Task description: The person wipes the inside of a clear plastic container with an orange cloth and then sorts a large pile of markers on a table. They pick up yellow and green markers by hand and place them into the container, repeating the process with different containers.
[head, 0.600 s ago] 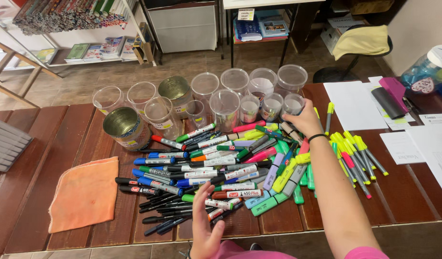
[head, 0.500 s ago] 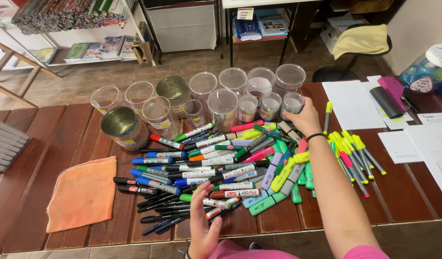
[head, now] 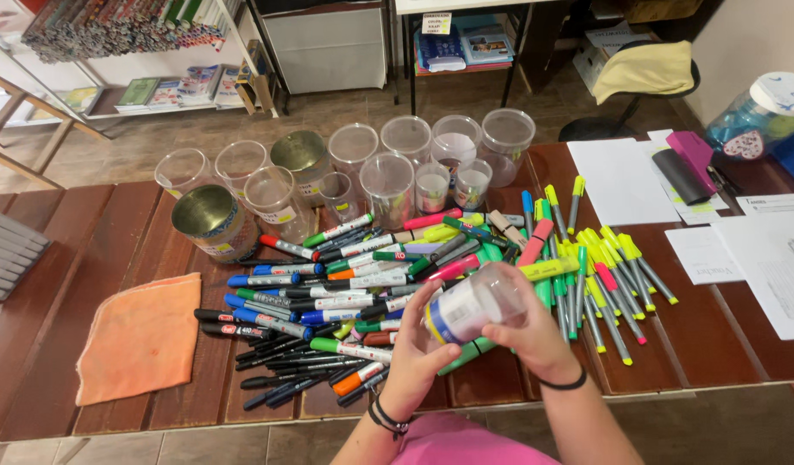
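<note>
Item: clear plastic cup (head: 474,306), cylindrical w/ paper label, tilted on its side, held above pile of markers (head: 345,284). Left hand (head: 418,344) curled round base end; right hand (head: 534,331) wrapped on rim end. Wooden slat table (head: 87,232), dark red-brown. Orange cloth (head: 139,336), soft, lies flat at left. Metal tin (head: 214,221), round, behind markers.

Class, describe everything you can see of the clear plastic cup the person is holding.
The clear plastic cup is small, round and see-through, and looks empty. A label band of blue, white and yellow wraps one end. It lies tilted on its side in the air above the heap of markers, gripped by both hands: left hand at the labelled end, right hand under the other end.
</note>
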